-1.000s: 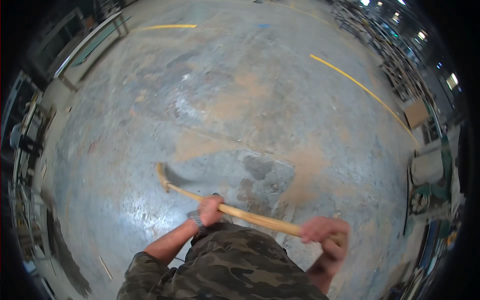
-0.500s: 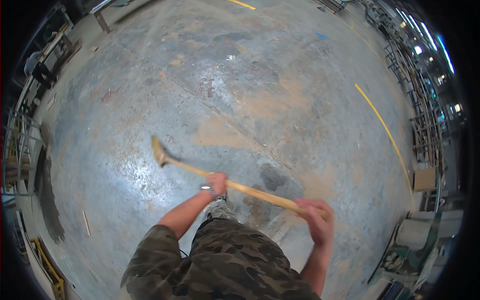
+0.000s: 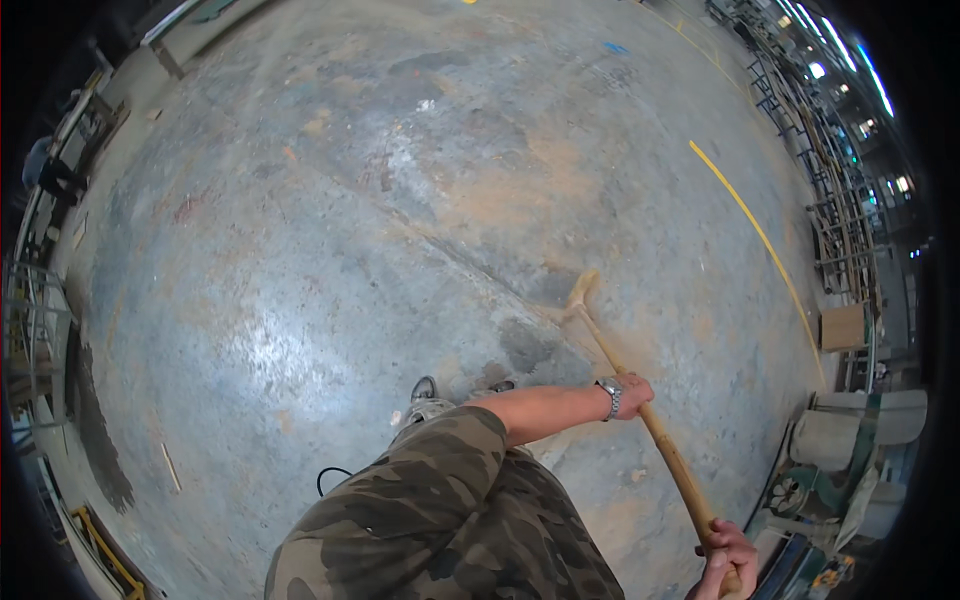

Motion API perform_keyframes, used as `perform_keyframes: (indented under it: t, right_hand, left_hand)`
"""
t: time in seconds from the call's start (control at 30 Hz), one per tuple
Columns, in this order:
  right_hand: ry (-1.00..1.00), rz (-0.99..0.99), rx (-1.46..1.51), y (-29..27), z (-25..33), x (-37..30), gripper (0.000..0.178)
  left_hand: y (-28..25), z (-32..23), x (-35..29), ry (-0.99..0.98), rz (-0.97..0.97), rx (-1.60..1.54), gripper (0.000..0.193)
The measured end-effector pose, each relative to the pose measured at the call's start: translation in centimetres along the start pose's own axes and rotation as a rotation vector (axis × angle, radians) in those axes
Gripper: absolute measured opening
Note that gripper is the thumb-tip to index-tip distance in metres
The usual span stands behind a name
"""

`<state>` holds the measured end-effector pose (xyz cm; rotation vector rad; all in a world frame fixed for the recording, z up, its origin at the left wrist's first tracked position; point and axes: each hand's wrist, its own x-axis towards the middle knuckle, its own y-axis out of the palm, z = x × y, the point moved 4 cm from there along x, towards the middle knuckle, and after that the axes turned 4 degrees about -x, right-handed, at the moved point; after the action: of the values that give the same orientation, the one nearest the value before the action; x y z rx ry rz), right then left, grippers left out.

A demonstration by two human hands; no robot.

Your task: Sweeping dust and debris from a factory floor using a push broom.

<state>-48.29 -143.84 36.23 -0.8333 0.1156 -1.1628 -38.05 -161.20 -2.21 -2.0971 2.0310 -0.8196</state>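
A broom with a long wooden handle (image 3: 672, 455) runs slantwise across my right side. Its tan head (image 3: 582, 292) rests on or just above the concrete floor, beside a light streak of dust. My left hand (image 3: 632, 395), with a metal watch at the wrist, is wrapped round the middle of the handle. Closer to me, at the lower right, my right hand (image 3: 730, 562) grips the handle's end. The left forearm reaches across my body. My shoes (image 3: 427, 388) show left of the broom.
Yellow line (image 3: 750, 215) marks the floor at right; metal racks (image 3: 835, 190) and a cardboard box (image 3: 843, 328) stand beyond it. Stacked chairs or panels (image 3: 830, 437) sit near right. A thin stick (image 3: 171, 467) lies at left. A person (image 3: 48, 168) bends at a far-left bench.
Both hands have carried the broom to the right; its head swung from left of my feet to right of them. My right hand came lower and closer to me. The view shifted slightly.
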Motion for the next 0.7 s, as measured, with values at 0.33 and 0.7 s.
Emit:
perform_keyframes:
  t: [0.33,0.7]
  right_hand:
    - [-0.126,-0.275,0.521,-6.6,-7.1,4.8,0.029]
    - [0.206,0.896,1.084,23.1,-9.5,16.0,0.003]
  left_hand:
    - [-9.2,-4.4,-3.0,-0.197,0.204,0.101,0.015]
    - [-30.1,9.1,-28.5,-0.944,-0.166,0.543,0.017]
